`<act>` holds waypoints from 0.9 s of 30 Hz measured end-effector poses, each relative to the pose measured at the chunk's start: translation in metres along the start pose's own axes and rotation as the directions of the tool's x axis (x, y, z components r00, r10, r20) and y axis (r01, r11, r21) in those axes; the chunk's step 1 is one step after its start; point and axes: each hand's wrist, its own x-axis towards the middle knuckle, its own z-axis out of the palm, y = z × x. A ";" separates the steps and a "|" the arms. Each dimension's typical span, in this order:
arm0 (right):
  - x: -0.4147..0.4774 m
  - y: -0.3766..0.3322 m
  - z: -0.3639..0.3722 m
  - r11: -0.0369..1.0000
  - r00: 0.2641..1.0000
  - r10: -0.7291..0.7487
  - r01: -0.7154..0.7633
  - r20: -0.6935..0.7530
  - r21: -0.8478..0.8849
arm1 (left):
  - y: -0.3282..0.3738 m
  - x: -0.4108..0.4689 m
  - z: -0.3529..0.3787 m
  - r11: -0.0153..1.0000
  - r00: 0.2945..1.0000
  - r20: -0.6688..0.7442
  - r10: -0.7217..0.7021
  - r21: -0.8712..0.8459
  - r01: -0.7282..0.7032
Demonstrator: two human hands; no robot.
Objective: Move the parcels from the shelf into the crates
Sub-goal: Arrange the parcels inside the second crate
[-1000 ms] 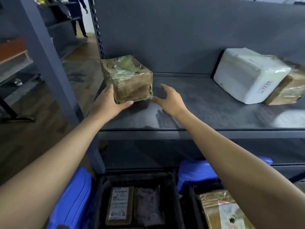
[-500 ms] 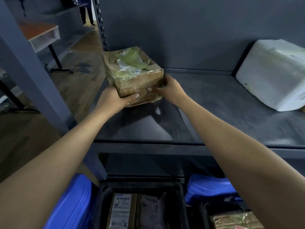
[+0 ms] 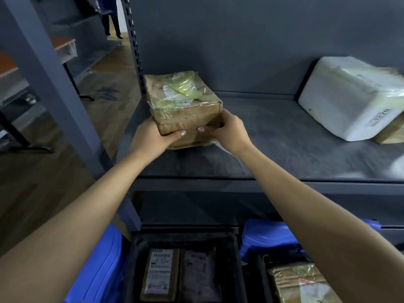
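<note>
A brown cardboard parcel (image 3: 183,106) wrapped in clear tape sits at the left end of the grey shelf (image 3: 284,154). My left hand (image 3: 153,138) grips its near left corner, thumb across the front face. My right hand (image 3: 229,132) grips the near right corner, thumb on the front and fingers hidden behind the box. Its near edge looks tilted up off the shelf. Below the shelf stands a black crate (image 3: 135,259) holding two flat parcels (image 3: 159,274). A second crate (image 3: 260,272) at lower right holds a taped brown box (image 3: 301,283).
A white foam box (image 3: 349,99) lies at the shelf's right end, with another brown parcel (image 3: 391,132) behind it. Blue lids (image 3: 98,270) flank the crates. A grey upright post (image 3: 43,68) stands left. A person's legs (image 3: 111,20) show far back.
My right hand went from open beside the parcel to gripping its right corner. Both hands now hold the box, and it has tilted slightly toward me.
</note>
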 end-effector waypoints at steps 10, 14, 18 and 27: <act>-0.138 -0.011 -0.031 0.997 0.980 -0.013 0.028 -0.198 0.074 | 0.035 -0.095 -0.004 0.969 0.972 0.028 0.235 -0.078 -0.232; -0.186 -0.011 -0.041 0.995 0.971 0.021 0.004 -0.239 0.101 | 0.050 -0.131 -0.005 0.958 0.960 0.085 0.267 -0.133 -0.254; -0.225 -0.010 -0.054 0.991 0.963 0.075 -0.044 -0.257 0.125 | 0.064 -0.162 -0.001 0.949 0.955 0.140 0.262 -0.216 -0.229; -0.287 0.003 -0.113 0.998 0.964 0.062 -0.052 -0.258 0.046 | 0.116 -0.223 0.029 0.959 0.962 0.133 0.238 -0.189 -0.211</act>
